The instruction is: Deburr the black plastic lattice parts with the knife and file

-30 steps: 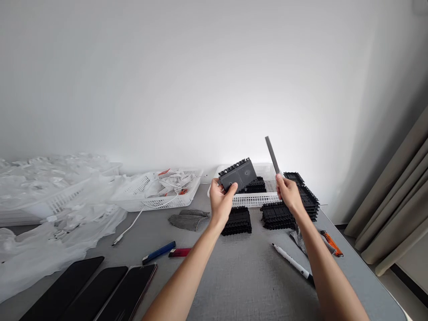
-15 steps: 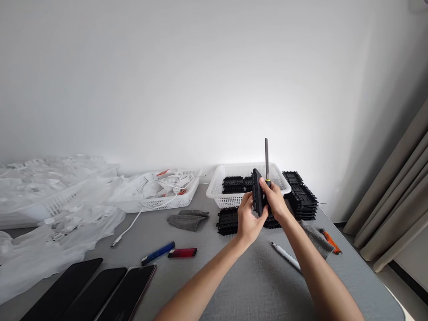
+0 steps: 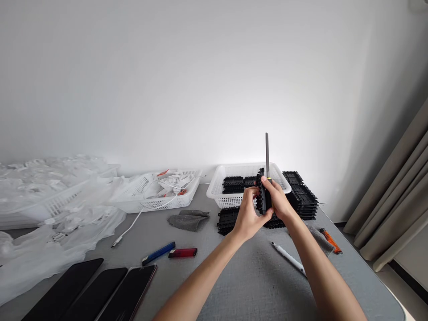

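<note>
Both hands meet above the grey table (image 3: 254,281). My left hand (image 3: 248,215) grips a black plastic toothed part (image 3: 261,195), held upright and edge-on to me. My right hand (image 3: 279,200) is closed on a thin grey flat strip (image 3: 267,154) that stands upright against the part and sticks up above my fingers. Behind the hands stands a white basket (image 3: 220,183) holding more black parts. Stacks of the same black parts (image 3: 302,194) lie on the table to the right of the basket, and another stack (image 3: 228,220) lies in front of it.
A white marker (image 3: 288,258), an orange-handled tool (image 3: 330,241) and a grey cloth (image 3: 189,220) lie near the hands. A blue tool (image 3: 158,253) and a red lighter (image 3: 182,253) lie at centre left. Three dark phones (image 3: 96,292) lie at the front left. Clear plastic bags (image 3: 50,214) and a cable basket (image 3: 160,191) fill the left.
My hands have come together: the black part has turned from flat-on to edge-on, and the grey strip has gone from tilted and apart to upright against the part.
</note>
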Demonstrator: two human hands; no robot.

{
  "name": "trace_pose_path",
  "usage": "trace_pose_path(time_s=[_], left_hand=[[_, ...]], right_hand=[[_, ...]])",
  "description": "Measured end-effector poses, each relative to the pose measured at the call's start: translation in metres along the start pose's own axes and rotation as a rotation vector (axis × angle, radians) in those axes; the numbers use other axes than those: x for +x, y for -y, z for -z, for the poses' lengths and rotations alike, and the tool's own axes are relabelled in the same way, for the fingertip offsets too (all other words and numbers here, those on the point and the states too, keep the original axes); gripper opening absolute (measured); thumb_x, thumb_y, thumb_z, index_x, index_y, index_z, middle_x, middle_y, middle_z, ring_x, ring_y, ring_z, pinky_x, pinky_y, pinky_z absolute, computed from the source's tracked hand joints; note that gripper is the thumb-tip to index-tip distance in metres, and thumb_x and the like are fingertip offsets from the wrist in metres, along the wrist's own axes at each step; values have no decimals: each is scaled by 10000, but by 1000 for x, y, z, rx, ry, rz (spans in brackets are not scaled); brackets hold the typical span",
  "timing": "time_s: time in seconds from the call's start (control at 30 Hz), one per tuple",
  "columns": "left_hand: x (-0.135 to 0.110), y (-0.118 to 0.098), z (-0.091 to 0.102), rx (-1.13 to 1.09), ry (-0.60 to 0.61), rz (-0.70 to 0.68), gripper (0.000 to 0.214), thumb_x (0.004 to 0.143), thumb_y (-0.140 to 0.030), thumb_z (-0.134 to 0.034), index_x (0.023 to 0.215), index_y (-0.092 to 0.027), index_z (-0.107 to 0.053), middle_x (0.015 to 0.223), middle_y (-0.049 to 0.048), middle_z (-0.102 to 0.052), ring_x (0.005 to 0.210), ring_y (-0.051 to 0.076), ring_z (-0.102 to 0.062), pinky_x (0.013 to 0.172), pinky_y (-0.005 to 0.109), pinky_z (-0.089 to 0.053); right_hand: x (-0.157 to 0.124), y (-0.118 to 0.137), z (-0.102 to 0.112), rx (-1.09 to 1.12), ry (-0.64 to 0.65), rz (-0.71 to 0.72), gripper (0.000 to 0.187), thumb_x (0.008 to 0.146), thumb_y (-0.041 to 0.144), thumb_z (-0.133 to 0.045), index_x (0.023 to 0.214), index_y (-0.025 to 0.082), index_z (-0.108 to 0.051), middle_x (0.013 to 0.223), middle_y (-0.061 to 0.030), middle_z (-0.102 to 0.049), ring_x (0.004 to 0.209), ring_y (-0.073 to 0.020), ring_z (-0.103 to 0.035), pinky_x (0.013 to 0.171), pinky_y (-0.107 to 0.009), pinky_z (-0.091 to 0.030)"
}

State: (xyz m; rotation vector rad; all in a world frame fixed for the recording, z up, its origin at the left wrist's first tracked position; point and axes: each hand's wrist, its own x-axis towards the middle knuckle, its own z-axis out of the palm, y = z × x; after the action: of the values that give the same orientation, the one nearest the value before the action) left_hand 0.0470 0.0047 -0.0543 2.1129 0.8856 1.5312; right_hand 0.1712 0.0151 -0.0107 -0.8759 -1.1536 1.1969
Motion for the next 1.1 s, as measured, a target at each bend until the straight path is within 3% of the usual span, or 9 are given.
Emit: trace_pose_path(time_s=[0.1,0.2,0.33,0.47,0.6,0.73,0.83,0.93,1.1], left_hand=[[5,-5,13,-177,153,126,704,803,-377,-723,1383,-272,-340,1451,137,-422,1344,307,-447,1073,478,-444],[10,-7,24,-279,240,284,671,867,-468,-650,1448,-320,-347,1599,116,-249,1436,336,-341,1084,473,-436],[15,-5,31,-458,321,350,602,891,-490,-625,1443,-352,-428,1572,73,-374,1425,330,-372,1114,477,-399],[18,1,30,-605,199,458,604,847,-505,-677,1394,-338,-484,1502,73,-479,1324,301,-498,1108,471,-392],[19,6,25,-806,21,542,660,807,-536,-711,1384,-340,-458,1312,56,-647,1333,268,-502,1140,465,-341],[16,10,17,-878,-47,574,735,796,-669,-652,1422,-401,-375,1381,40,-602,1421,244,-408,1162,447,-297],[16,15,16,-857,-35,572,716,786,-743,-584,1389,-394,-419,1418,48,-563,1428,254,-392,1144,450,-321],[16,21,20,-813,14,631,674,764,-652,-697,1325,-343,-488,1318,78,-615,1351,288,-470,1071,481,-395],[21,24,24,-914,-97,591,542,665,-455,-869,1075,-250,-578,1114,57,-679,1213,265,-568,1055,465,-402]], right_hand=[[0,-1,0,53,34,-16,476,744,637,-719,864,192,-603,805,-8,-608,751,-176,-585,679,-309,-487],[1,-3,-1,42,25,-12,475,741,644,-718,821,191,-596,763,6,-584,728,-163,-564,675,-300,-466],[2,-4,0,8,-22,-38,464,735,628,-728,801,191,-586,751,11,-579,725,-157,-551,668,-293,-448],[3,-5,3,-2,66,-4,403,751,561,-746,870,202,-608,836,-5,-633,829,-189,-596,745,-318,-477],[5,-11,2,-39,217,60,388,711,457,-814,934,210,-615,927,-19,-671,937,-217,-622,907,-370,-477],[5,-13,0,-99,258,85,384,687,402,-825,955,217,-620,969,-32,-690,1002,-239,-626,955,-393,-473],[4,-11,1,-115,240,85,396,710,366,-791,1038,219,-624,1030,-48,-697,1075,-253,-624,999,-410,-458],[3,-8,4,-187,170,106,343,743,355,-751,1024,211,-616,1085,-69,-692,1172,-274,-596,1048,-432,-426],[0,-3,4,-255,186,129,267,818,442,-688,866,217,-553,1103,-74,-687,1132,-252,-612,1026,-403,-441]])
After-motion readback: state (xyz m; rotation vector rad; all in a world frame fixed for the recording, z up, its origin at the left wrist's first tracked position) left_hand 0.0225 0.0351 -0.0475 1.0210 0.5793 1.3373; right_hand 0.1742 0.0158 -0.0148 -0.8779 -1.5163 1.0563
